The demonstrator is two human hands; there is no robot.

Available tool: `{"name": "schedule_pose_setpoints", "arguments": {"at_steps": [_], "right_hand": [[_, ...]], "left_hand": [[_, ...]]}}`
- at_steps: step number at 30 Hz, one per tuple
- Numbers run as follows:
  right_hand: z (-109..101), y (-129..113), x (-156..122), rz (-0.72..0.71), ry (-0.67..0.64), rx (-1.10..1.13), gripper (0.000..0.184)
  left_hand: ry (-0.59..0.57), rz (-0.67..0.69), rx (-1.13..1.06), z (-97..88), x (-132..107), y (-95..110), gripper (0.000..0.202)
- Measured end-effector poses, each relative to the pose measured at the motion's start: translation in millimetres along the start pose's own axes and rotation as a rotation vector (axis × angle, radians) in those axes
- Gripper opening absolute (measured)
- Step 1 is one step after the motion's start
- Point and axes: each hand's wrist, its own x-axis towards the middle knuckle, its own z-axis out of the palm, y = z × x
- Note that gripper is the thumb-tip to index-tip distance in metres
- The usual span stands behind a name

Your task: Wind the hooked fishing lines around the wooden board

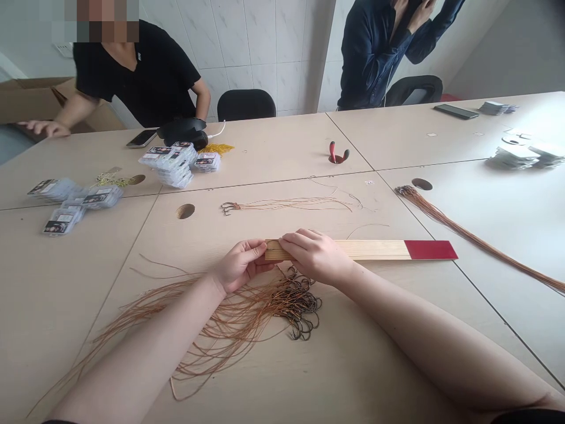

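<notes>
A flat wooden strip with a red right end (375, 249) lies crosswise in front of me. My left hand (242, 262) pinches its left end between thumb and fingers. My right hand (315, 253) is closed over the strip just beside it, fingertips near the left end. Whether a line or hook is also between my fingers is hidden. Right below lies a pile of dark fish hooks (302, 309) tied to brown lines (220, 335), which fan out leftward under my left forearm. Beyond the strip rests a small bunch of hooks (230, 207) with thin lines trailing right.
A long bundle of hooked lines (468, 227) runs along the right. Stacked clear packs (174, 165) and more packs (83, 200) stand at left. Red-handled pliers (338, 154) sit in a table hole. Two people are across the table; a phone (456, 111) lies far right.
</notes>
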Motion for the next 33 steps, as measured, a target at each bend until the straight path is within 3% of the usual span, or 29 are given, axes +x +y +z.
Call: {"name": "schedule_pose_setpoints", "arguments": {"at_steps": [33], "right_hand": [[-0.9, -0.5, -0.2, -0.017, 0.002, 0.013, 0.026]], "left_hand": [[-0.019, 0.000, -0.008, 0.5, -0.4, 0.9, 0.018]]}}
